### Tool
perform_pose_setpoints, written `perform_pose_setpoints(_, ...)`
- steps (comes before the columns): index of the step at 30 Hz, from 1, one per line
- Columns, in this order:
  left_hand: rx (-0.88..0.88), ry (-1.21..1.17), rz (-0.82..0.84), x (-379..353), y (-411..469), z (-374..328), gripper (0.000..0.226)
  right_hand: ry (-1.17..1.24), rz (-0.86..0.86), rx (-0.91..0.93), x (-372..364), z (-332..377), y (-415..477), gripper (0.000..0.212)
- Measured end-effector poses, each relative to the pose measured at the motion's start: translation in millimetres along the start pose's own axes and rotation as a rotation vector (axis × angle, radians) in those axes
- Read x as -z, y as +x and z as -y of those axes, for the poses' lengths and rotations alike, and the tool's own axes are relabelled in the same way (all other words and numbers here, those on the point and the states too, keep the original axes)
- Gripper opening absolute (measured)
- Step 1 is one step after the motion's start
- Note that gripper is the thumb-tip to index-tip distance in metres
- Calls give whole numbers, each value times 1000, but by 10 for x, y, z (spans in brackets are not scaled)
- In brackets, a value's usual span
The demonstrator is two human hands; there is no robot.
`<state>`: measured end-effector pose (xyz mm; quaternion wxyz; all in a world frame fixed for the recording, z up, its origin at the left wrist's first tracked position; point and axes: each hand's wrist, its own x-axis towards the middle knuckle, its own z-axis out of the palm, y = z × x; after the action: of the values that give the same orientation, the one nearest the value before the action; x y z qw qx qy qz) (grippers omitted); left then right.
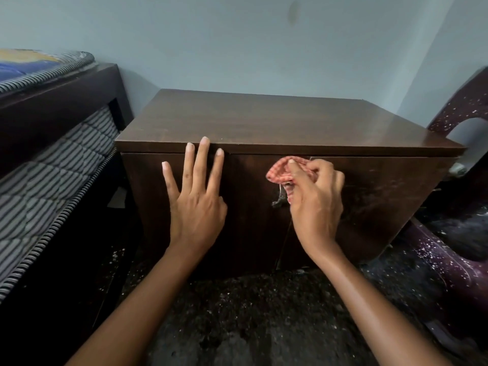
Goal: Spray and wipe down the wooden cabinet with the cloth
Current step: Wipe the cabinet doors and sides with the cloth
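The left hand [195, 204] lies flat against the front of the wooden cabinet [264, 122], on its left door. Its four fingers are straight and fanned apart, and it holds nothing. The middle fingertip reaches the front edge of the cabinet's top board, while the others stop just below that edge.

The right hand [315, 202] is curled, with thumb and fingers pinching a bunched red-and-white checked cloth [277, 171]. The cloth sits against the cabinet front, just under the top's front edge and near its middle, where the two doors meet. It covers the upper part of a metal handle [279, 200], whose lower end shows below the cloth beside the right thumb. How hard the cloth is pressed to the wood cannot be told.

By count there are two hands, one cloth, one cabinet with two door panels, and one visible handle.

The cabinet stands on a dark speckled floor [250, 313] with its back edge against a pale blue wall [237, 43]. Off its left side is a striped mattress [52, 154] on a dark bed frame. Off its right front corner is a purple speckled plastic chair [454, 260].
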<state>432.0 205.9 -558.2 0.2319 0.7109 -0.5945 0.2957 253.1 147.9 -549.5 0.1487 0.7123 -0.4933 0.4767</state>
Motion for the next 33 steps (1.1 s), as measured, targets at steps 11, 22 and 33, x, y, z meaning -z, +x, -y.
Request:
perform_pose_setpoints(11, -20, 63, -117, 16, -4, 106, 72, 42, 21, -87, -209, 574, -86, 36)
perform_pose_setpoints(22, 97, -275, -384, 63, 152, 48, 35, 162, 74, 225, -572, 908, -199, 34)
perform_pose_setpoints(33, -4, -123, -162, 13, 56, 49, 66, -1, 251, 438, -935, -29, -1186, 51)
